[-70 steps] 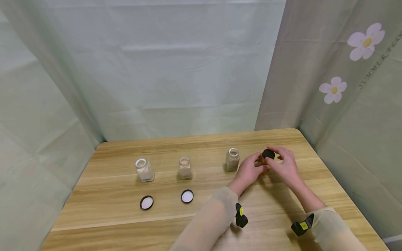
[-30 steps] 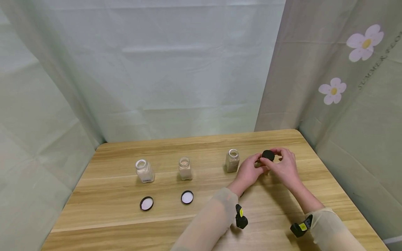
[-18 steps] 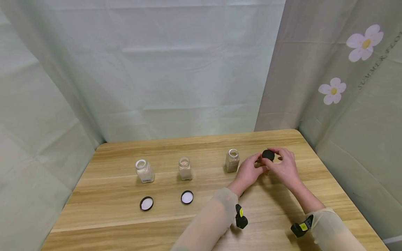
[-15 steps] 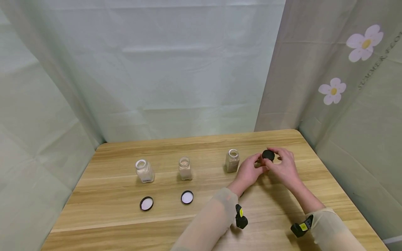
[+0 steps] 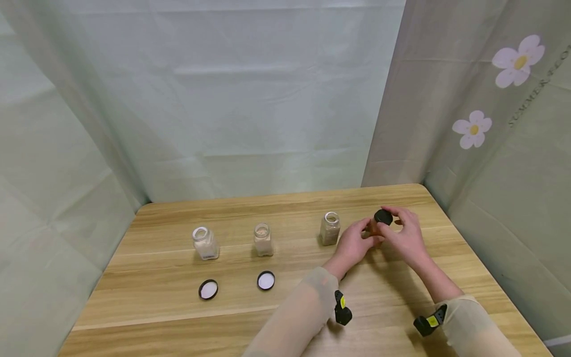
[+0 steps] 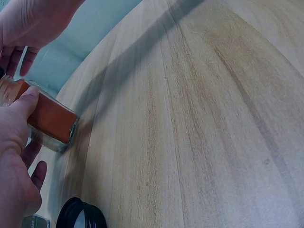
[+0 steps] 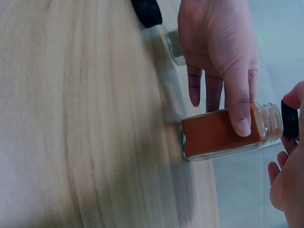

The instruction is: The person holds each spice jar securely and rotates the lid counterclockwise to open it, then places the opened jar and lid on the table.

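Observation:
In the head view my left hand [image 5: 354, 243] holds a square glass spice jar near the table's right side. Reddish-brown powder fills most of this jar [image 7: 213, 133], as the right wrist view shows, with the thumb pressed along its side. My right hand [image 5: 407, 239] pinches a black screw lid [image 5: 383, 216] between thumb and fingers. That lid sits just off the threaded neck, with a thin gap between them. Three uncapped jars stand in a row to the left: one with white contents [image 5: 206, 244], one pale beige [image 5: 263, 241], one grey-brown [image 5: 330, 231].
Two black-rimmed lids, a left one [image 5: 208, 289] and a middle one [image 5: 266, 280], lie white side up before their jars. A third lid [image 6: 88, 216] lies beside my left wrist, mostly hidden in the head view. Cloth curtains [image 5: 267, 99] surround the wooden table [image 5: 156, 307].
The black lid has risen off the jar's neck and shifted slightly right and up with my right hand. My left hand has stayed in place on the jar.

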Motion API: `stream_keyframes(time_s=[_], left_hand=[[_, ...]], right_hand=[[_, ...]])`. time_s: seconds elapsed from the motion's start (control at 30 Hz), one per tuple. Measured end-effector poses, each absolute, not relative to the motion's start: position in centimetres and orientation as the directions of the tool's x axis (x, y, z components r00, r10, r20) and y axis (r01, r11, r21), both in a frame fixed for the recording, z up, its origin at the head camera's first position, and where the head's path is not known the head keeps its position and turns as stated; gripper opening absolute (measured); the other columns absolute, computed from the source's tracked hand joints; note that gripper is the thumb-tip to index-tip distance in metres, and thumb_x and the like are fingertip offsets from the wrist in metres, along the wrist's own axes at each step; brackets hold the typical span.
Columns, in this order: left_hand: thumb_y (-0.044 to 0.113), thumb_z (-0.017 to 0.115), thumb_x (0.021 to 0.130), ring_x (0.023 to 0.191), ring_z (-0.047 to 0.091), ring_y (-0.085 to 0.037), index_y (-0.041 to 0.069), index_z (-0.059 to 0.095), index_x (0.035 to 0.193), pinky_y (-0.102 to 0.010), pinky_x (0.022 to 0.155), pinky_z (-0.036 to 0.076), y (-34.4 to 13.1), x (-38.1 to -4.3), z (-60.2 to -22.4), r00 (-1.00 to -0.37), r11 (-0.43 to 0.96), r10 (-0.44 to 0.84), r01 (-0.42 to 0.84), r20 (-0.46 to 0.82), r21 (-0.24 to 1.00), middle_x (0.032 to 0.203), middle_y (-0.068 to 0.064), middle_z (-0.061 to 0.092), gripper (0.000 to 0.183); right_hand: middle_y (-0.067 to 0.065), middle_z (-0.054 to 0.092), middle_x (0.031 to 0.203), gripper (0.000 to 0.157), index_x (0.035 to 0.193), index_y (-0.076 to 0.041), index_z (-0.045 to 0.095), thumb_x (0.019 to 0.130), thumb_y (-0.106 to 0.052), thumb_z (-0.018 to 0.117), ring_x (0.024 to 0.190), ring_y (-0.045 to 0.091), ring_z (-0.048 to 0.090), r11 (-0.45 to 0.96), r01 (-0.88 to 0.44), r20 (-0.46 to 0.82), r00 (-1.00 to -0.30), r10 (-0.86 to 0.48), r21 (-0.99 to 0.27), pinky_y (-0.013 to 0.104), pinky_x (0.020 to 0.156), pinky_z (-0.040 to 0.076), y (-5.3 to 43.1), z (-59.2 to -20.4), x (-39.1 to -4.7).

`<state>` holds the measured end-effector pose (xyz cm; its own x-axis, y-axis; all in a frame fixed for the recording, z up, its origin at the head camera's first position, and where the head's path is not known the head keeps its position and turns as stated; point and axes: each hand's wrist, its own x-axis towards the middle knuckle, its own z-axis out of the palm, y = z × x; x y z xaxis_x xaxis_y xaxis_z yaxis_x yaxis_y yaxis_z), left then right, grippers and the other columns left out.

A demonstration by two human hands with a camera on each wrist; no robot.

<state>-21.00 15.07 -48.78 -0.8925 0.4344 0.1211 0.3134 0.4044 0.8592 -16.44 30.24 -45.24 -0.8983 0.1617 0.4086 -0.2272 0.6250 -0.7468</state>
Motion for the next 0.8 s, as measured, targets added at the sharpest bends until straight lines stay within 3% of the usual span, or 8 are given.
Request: stream_keyframes(time_s=[0.27, 0.5, 0.63, 0.8], left_hand=[[0.040, 0.077, 0.093, 0.128, 0.055, -0.011, 0.025, 0.061, 0.143, -0.030, 0.105, 0.045, 15.2, -20.9, -48.8, -0.898, 0.416, 0.428, 0.299, 0.105, 0.859, 0.135, 0.008, 0.063, 0.055], [0.037, 0.079, 0.091, 0.126, 0.056, -0.010, 0.023, 0.062, 0.142, -0.030, 0.106, 0.044, 15.3, -20.9, -48.9, -0.898, 0.413, 0.426, 0.304, 0.113, 0.859, 0.134, 0.006, 0.064, 0.056], [0.038, 0.079, 0.091, 0.126, 0.056, -0.010, 0.022, 0.061, 0.143, -0.029, 0.105, 0.045, 15.2, -21.0, -48.9, -0.899, 0.420, 0.425, 0.304, 0.111, 0.855, 0.133, 0.005, 0.064, 0.057], [0.039, 0.079, 0.091, 0.126, 0.056, -0.010, 0.025, 0.061, 0.143, -0.030, 0.105, 0.045, 15.2, -21.1, -49.0, -0.896, 0.402, 0.430, 0.297, 0.108, 0.866, 0.133, 0.007, 0.064, 0.057]], right_hand=[[0.017, 0.059, 0.124, 0.042, 0.133, 0.004, 0.060, 0.095, -0.010, 0.072, 0.113, 0.019, 0.045, 0.561, -0.213, 0.395, -0.891, 0.226, -0.800, 0.028, 0.092, 0.037, 30.7, -44.2, -15.8], [0.015, 0.056, 0.126, 0.051, 0.146, -0.003, 0.055, 0.097, -0.007, 0.070, 0.109, 0.018, 0.044, 0.574, -0.255, 0.429, -0.883, 0.189, -0.778, 0.025, 0.089, 0.040, 31.4, -43.7, -14.8], [0.013, 0.056, 0.127, 0.048, 0.143, -0.004, 0.058, 0.096, -0.003, 0.069, 0.106, 0.014, 0.047, 0.581, -0.283, 0.454, -0.875, 0.169, -0.763, 0.020, 0.087, 0.041, 31.7, -43.7, -14.2], [0.009, 0.056, 0.122, 0.041, 0.138, -0.005, 0.062, 0.099, -0.013, 0.069, 0.105, 0.016, 0.047, 0.583, -0.239, 0.422, -0.884, 0.200, -0.777, 0.021, 0.087, 0.040, 32.0, -43.8, -13.4]])
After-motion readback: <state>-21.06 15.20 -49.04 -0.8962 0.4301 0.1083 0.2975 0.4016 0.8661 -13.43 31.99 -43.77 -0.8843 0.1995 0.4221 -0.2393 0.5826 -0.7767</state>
